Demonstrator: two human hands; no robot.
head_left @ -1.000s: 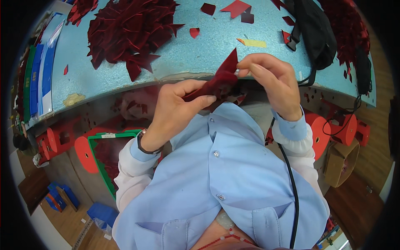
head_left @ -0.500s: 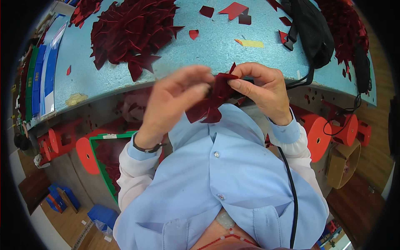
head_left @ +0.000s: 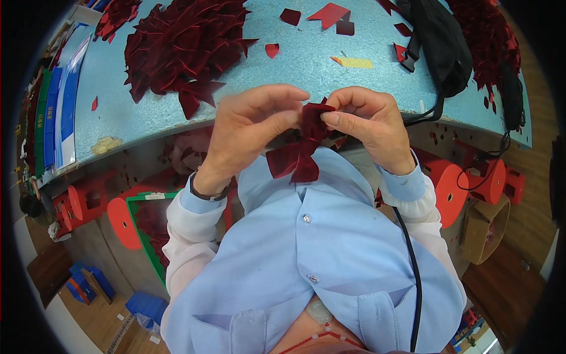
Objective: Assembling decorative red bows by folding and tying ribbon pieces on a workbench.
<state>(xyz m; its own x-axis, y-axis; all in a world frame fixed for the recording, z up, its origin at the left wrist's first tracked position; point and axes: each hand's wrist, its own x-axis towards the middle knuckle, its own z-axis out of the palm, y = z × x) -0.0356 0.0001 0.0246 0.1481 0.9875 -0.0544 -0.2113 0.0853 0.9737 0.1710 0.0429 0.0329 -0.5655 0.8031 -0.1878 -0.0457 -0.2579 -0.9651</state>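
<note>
fingers of the right hand (head_left: 377, 131) pinch the upper end of a dark red velvet bow (head_left: 310, 125) between thumb and forefinger; those of the left hand (head_left: 234, 131) stand parted at the bow's left edge, and whether they touch it i cannot tell. the bow hangs in front of the table's near edge, its tails down over the blue shirt (head_left: 348, 236). the step in hand seems to be shaping the upper loop; the next move likely calls for a steady right pinch while the left fingers close on the fabric. beyond, on the blue table (head_left: 277, 76), lie a heap of dark red pieces (head_left: 186, 50), a yellow strip (head_left: 355, 62) and a black bag (head_left: 445, 56). the loose tails could get in the way, and a black cable (head_left: 415, 265) runs down the shirt.
</note>
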